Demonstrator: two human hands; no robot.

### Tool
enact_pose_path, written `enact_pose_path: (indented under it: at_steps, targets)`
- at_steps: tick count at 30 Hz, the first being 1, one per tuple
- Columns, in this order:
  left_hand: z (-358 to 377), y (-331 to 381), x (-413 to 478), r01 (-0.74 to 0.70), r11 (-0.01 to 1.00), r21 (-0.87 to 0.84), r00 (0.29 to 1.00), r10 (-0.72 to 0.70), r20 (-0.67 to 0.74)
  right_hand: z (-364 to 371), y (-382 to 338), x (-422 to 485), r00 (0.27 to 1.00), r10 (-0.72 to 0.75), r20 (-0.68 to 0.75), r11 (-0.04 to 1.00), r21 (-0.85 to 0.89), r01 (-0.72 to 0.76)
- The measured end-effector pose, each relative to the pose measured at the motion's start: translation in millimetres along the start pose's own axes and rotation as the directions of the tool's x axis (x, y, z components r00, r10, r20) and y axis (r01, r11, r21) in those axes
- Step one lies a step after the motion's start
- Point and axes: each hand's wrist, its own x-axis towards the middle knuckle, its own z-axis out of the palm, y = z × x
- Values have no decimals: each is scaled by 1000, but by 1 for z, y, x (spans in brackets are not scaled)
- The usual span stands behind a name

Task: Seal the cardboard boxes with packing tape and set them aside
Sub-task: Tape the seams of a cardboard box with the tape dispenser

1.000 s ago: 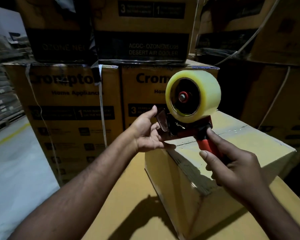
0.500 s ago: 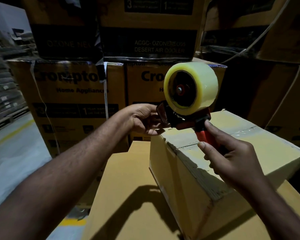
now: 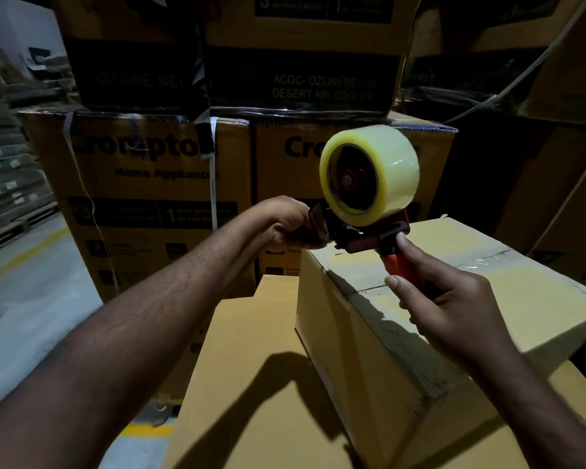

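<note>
I'm working in a dim warehouse. The grey concrete floor [image 3: 24, 299] runs off to my left, with a yellow line [image 3: 21, 255] painted across it. Racks [image 3: 0, 170] at the far left edge are too blurred to read. Ahead of me rises a wall of printed cartons [image 3: 142, 211], brown board with black lettering, and a pale strap [image 3: 213, 170] runs down one of them.

There is no desk. A large carton [image 3: 237, 384], smooth and matte, carries the work. The cardboard box [image 3: 352, 350] sits on its right side, reaching towards the far edge, and its lower right part is cut off by my arm. The top flaps are closed, and a glossy clear strip glints along the seam.

I hold the tape dispenser [image 3: 359, 236] just over the box's far left top corner. The tape roll [image 3: 369, 174] is a fat, pale yellow, translucent cylinder on a dark hub. My right hand [image 3: 454, 309] grips the red handle, with fingers curled round it and the forefinger stretched up to the black frame. My left hand [image 3: 285, 228] is curled round the dispenser's front end. I cannot tell whether it also pinches the loose tape end, because its fingers hide that part in shadow.
</note>
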Motion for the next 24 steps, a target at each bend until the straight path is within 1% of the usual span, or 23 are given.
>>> enact_pose_path:
  at_steps: [3,6,9,12,14,15,17,19,21,24]
  targets:
    - [-3,9,15,-56,985,162,996,66,-55,4,1,0,1000,-8,-11,999,-50,8]
    - [-3,13,26,-104,925,365,978,162,-133,7,4,-2,999,-33,10,989,-147,34]
    - [-3,4,44,-81,797,598,959,227,-172,12,7,-7,998,-35,51,970,-238,46]
    - [-5,-13,63,-65,677,733,918,329,-222,22,9,-13,997,-42,66,954,-293,59]
    - [-14,-24,74,-58,636,770,884,391,-256,26,11,-17,998,-12,64,954,-298,30]
    - [-19,-28,77,-56,641,766,872,404,-275,28,12,-19,998,15,59,956,-293,3]
    - [-30,-35,83,-54,678,733,875,386,-292,28,13,-22,997,52,49,958,-283,-35]
    - [-35,-41,88,-83,698,711,878,389,-279,27,12,-23,998,32,53,954,-298,-15]
    - [-32,-43,91,-99,693,714,874,403,-270,26,11,-25,998,11,58,950,-312,8]
    - [-31,-46,97,-94,743,662,892,359,-276,24,9,-28,998,-10,69,943,-332,32]
